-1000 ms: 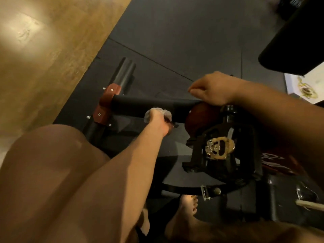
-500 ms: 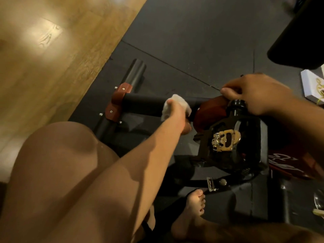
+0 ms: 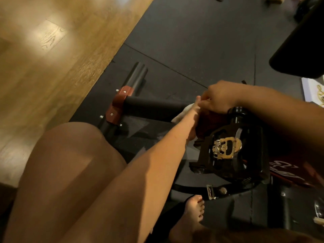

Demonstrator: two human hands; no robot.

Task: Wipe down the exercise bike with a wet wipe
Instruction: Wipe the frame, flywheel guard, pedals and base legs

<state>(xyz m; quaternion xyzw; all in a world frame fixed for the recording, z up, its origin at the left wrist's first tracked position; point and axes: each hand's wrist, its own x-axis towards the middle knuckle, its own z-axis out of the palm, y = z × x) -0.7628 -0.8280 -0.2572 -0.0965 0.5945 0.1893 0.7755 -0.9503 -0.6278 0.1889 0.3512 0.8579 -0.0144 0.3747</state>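
low on the bike's frame, at the inner end of the black base tube (image 3: 150,106), the left hand (image 3: 192,120) was closed around the wet wipe (image 3: 182,112), a white wad pressed where the tube met the red housing (image 3: 210,120). only part of the wipe showed past the wrist, and the fingers themselves were mostly hidden, so how tightly they gripped could not be told. the right hand (image 3: 219,98) was curled shut just above, touching the left at the fingertips; whether it pinched part of the bike or the wipe was unclear. the pedal (image 3: 226,149) with its brass cleat sat close beside, and its strap (image 3: 210,190) hung below. no streaks or wet sheen showed on any surface, so finished areas could not be confirmed. judging by the position, work was on the lower frame, with pedal, strap, red bracket (image 3: 119,104) and cross foot (image 3: 136,76) seemingly left to do
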